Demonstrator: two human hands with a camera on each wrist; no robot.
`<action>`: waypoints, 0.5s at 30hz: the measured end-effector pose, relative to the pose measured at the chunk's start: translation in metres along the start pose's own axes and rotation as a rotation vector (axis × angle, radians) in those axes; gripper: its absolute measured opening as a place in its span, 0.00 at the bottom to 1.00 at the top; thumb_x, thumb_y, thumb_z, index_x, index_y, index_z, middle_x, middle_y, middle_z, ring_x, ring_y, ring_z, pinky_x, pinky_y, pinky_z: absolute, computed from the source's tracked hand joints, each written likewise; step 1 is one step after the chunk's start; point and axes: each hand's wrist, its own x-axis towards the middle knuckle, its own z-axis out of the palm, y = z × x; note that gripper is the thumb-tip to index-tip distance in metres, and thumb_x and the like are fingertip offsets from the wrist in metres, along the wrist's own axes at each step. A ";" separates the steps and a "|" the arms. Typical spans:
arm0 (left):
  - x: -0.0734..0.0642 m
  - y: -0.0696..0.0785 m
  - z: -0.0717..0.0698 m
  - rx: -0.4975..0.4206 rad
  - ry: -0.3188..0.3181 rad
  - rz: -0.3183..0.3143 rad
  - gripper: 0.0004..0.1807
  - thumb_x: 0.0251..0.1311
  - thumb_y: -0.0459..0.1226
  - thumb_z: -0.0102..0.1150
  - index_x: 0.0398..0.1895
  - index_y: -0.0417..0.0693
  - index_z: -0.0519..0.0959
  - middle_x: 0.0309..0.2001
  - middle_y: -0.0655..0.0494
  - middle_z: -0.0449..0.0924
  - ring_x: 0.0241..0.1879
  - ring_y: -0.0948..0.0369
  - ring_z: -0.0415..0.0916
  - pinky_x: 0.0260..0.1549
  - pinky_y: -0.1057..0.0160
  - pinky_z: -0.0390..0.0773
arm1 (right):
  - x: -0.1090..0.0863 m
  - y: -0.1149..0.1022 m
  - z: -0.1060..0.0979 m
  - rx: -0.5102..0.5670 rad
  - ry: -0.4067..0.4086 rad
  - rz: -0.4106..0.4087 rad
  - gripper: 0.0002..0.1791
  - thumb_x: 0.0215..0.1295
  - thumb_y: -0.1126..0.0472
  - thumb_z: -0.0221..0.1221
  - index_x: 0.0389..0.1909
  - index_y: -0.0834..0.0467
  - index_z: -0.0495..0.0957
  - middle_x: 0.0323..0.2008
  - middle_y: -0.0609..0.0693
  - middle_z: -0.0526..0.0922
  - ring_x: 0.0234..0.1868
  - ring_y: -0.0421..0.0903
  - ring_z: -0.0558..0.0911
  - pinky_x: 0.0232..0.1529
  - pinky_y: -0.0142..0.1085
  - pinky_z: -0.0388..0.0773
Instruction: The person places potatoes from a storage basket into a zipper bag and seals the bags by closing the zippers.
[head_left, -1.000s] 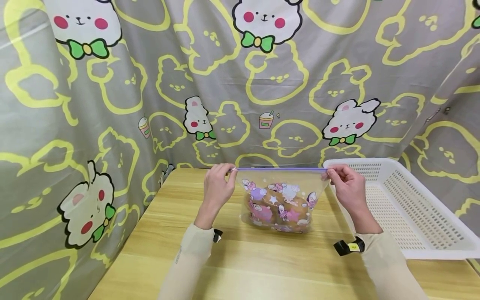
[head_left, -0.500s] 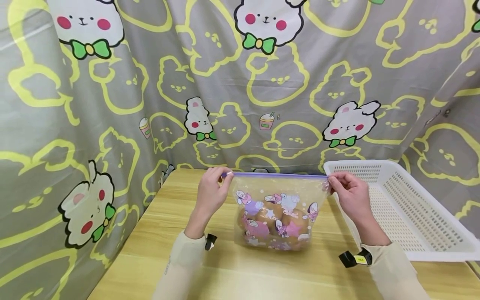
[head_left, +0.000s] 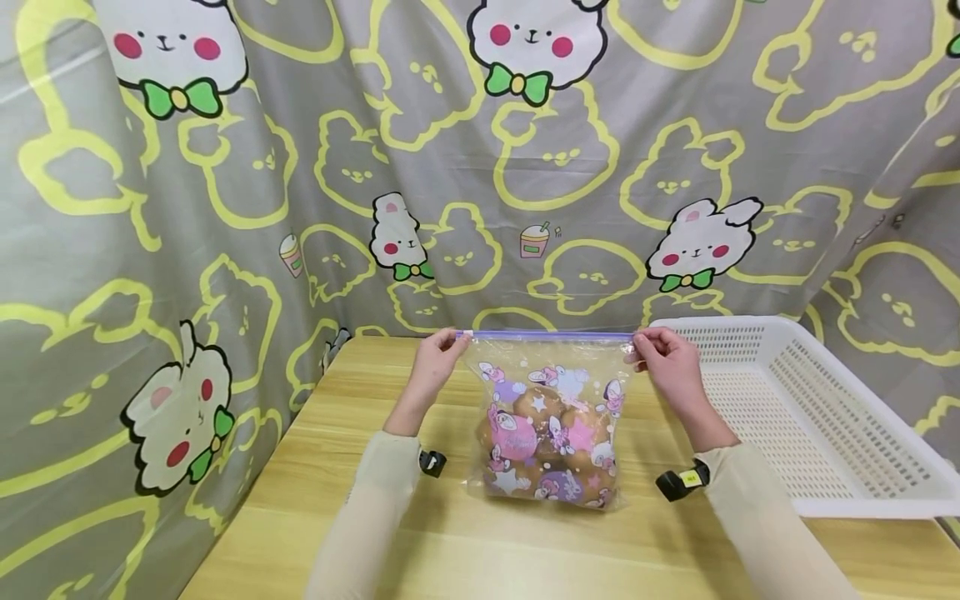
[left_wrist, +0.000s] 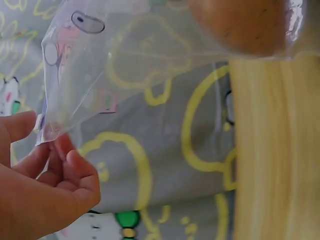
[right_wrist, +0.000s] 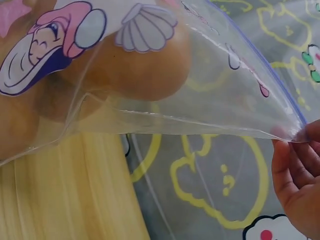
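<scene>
A clear zip bag [head_left: 498, 375] with a purple zip edge and pink and purple cartoon prints hangs upright in the head view. Inside it lie several smooth, round, brown things [head_left: 538, 405]; their kind cannot be told. My left hand [head_left: 437, 360] pinches the top left corner, beside a white slider [head_left: 467, 333]. At the opposite top corner, my right hand [head_left: 670, 367] pinches the bag between thumb and fingers. Both wrist views show the plastic stretched from the fingertips of the left hand [left_wrist: 50, 185] and right hand [right_wrist: 300, 175]. Whether the bag's bottom touches the table is unclear.
A white perforated plastic basket [head_left: 795, 433] stands to the right on the wooden table [head_left: 322, 475]. A grey curtain [head_left: 450, 167] with yellow outlines and cartoon animals hangs behind the table and along its sides.
The bag's top edge dipped, then rose again, while its bottom came nearer to me, so more of its front shows. Both hands shifted with it, still holding the corners.
</scene>
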 end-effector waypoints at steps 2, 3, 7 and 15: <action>0.003 -0.008 0.003 -0.039 -0.040 -0.064 0.11 0.65 0.38 0.55 0.31 0.37 0.77 0.28 0.55 0.73 0.30 0.62 0.69 0.34 0.62 0.74 | 0.005 0.005 0.002 -0.008 -0.002 0.018 0.16 0.69 0.63 0.54 0.46 0.75 0.73 0.25 0.41 0.81 0.26 0.34 0.81 0.27 0.28 0.80; 0.004 -0.012 0.004 -0.054 -0.061 -0.094 0.12 0.66 0.38 0.54 0.31 0.37 0.76 0.28 0.55 0.73 0.31 0.61 0.71 0.37 0.59 0.76 | 0.007 0.007 0.003 -0.020 -0.005 0.027 0.15 0.69 0.64 0.54 0.47 0.74 0.73 0.26 0.41 0.80 0.26 0.33 0.81 0.28 0.27 0.80; 0.006 -0.025 0.011 -0.092 -0.123 -0.184 0.12 0.67 0.40 0.53 0.37 0.38 0.77 0.33 0.52 0.76 0.40 0.55 0.75 0.49 0.47 0.76 | 0.014 0.014 0.006 -0.058 -0.015 0.072 0.17 0.67 0.67 0.55 0.52 0.74 0.71 0.30 0.47 0.82 0.27 0.32 0.79 0.31 0.27 0.80; 0.016 -0.041 0.020 -0.164 -0.120 -0.283 0.11 0.67 0.38 0.53 0.42 0.36 0.74 0.35 0.49 0.76 0.40 0.51 0.77 0.45 0.52 0.79 | 0.023 0.028 0.013 -0.121 -0.097 0.132 0.27 0.67 0.66 0.55 0.64 0.71 0.61 0.46 0.69 0.77 0.30 0.31 0.77 0.38 0.29 0.80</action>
